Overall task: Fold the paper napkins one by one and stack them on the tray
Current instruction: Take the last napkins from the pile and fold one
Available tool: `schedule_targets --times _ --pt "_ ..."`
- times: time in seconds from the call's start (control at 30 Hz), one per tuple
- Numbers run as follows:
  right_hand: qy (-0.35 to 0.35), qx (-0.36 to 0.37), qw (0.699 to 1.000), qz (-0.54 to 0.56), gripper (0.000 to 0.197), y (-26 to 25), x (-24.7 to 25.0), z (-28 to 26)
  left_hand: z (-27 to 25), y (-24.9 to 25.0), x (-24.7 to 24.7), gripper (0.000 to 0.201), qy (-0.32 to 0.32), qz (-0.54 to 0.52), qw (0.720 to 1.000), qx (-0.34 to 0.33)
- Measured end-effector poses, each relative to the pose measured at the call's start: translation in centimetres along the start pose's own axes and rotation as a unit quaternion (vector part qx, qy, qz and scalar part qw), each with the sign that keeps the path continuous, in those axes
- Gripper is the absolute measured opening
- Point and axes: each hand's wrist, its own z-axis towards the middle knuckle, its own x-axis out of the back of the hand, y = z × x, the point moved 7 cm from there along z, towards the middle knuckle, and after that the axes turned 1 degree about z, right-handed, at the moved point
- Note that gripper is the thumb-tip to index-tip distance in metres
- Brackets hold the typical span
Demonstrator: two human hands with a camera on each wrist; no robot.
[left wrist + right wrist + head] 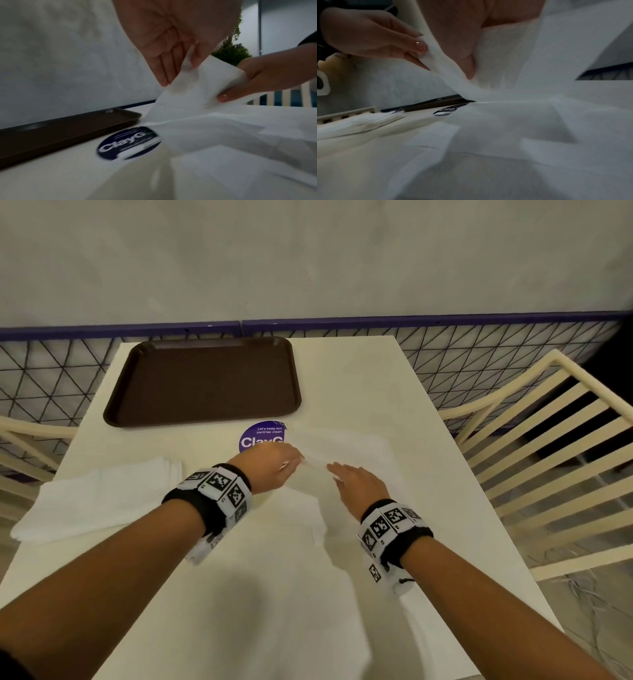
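Note:
A large white paper napkin (346, 445) lies unfolded across the middle of the white table (376, 378). Its far left edge is lifted off the table. My left hand (287, 463) pinches that raised edge between thumb and fingers, as the left wrist view shows on the napkin (187, 89). My right hand (342, 474) pinches the same edge just to the right, thumb (223, 96) on top. A stack of white napkins (99, 501) lies at the near left. The brown tray (202, 381) sits at the far left with nothing on it.
A round purple sticker (262, 436) is on the table between tray and napkin, partly covered by my left hand. Cream slatted chairs (548, 446) stand on both sides. A black mesh fence (479, 354) and a grey wall run behind the table.

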Motion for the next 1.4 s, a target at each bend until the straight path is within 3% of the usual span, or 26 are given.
schedule_targets --times 0.1,0.2,0.4,0.5,0.6,0.63,0.73,0.83,0.93,1.0,1.1,1.2,1.27,1.4 --pt "-0.024 0.034 0.999 -0.011 0.042 -1.9 -1.1 0.2 -4.3 -2.8 0.7 0.059 0.035 -0.012 0.999 0.039" --pt "-0.062 0.084 0.995 -0.003 0.042 -4.8 -2.8 -0.4 -9.4 -4.9 -0.3 0.083 0.023 -0.031 0.997 0.073" --pt "-0.163 0.131 0.977 0.030 0.038 -9.9 -7.8 -2.7 -17.3 -8.1 -4.2 0.092 -0.031 -0.075 0.984 0.159" --pt "-0.194 0.123 0.971 0.059 0.032 -10.9 -9.3 -3.8 -19.4 -9.1 -5.7 0.078 -0.058 -0.110 0.974 0.191" --pt "-0.189 0.112 0.971 0.089 0.028 -11.4 -9.5 -4.6 -20.8 -10.1 -6.8 0.029 -0.075 -0.158 0.955 0.239" --pt "-0.188 0.106 0.973 0.088 0.027 -11.3 -9.5 -4.8 -21.0 -10.4 -7.1 0.023 -0.075 -0.178 0.949 0.250" --pt "-0.195 0.079 0.975 0.072 0.027 -10.7 -9.6 -5.0 -21.7 -11.8 -7.6 0.032 -0.041 -0.223 0.931 0.286" --pt "-0.192 0.025 0.975 0.111 0.026 -9.6 -9.5 -4.7 -22.1 -13.4 -8.1 0.026 -0.009 -0.280 0.904 0.322" --pt "-0.173 -0.034 0.972 0.158 0.023 -8.7 -9.4 -3.7 -21.8 -14.3 -8.6 0.026 -0.006 -0.357 0.865 0.353" --pt "-0.167 -0.075 0.965 0.189 0.034 -8.3 -9.3 -3.0 -21.3 -14.5 -8.6 0.031 -0.014 -0.379 0.849 0.368" --pt "-0.165 -0.104 0.959 0.207 0.038 -8.3 -9.1 -1.9 -20.8 -15.0 -8.6 0.027 -0.026 -0.375 0.841 0.388" --pt "-0.158 -0.116 0.959 0.203 0.022 -8.2 -9.1 -0.6 -20.7 -15.4 -8.5 0.027 -0.029 -0.367 0.834 0.410" --pt "-0.157 -0.121 0.962 0.187 0.038 -8.4 -9.0 0.1 -20.8 -15.5 -8.4 0.029 -0.028 -0.361 0.830 0.425" --pt "-0.169 -0.116 0.966 0.156 0.040 -9.1 -9.2 1.2 -20.9 -15.8 -8.4 0.032 -0.030 -0.329 0.833 0.445"
